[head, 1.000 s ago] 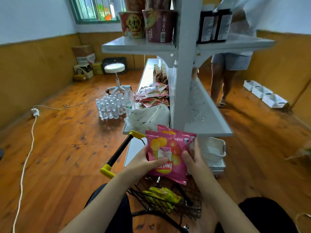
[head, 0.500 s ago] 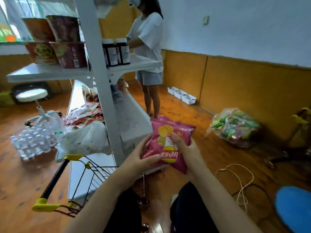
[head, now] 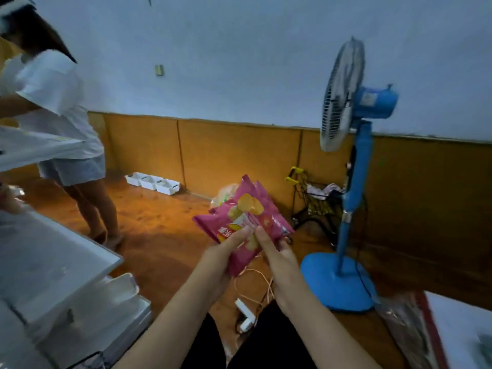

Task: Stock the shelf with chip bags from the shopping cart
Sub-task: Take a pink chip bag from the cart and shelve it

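Observation:
Two pink chip bags (head: 247,211), stacked one behind the other, are held in front of me above the wooden floor. My left hand (head: 223,251) grips their lower left part with the thumb on the front. My right hand (head: 277,251) grips the lower right part, thumb on the front bag. The white shelf (head: 53,257) lies at the left edge of the view, its lower board near my left forearm. The cart I took the bags from is out of view.
A person in a white shirt (head: 53,107) stands at the far side of the shelf. A blue standing fan (head: 348,182) is at the right, a second cart (head: 316,198) behind it. White bins (head: 153,182) sit by the wall. Cords (head: 253,286) lie underfoot.
My view has swung far to the right, away from the cart and shelf front toward the fan and wall. Both hands kept hold of the pink bags and carried them along.

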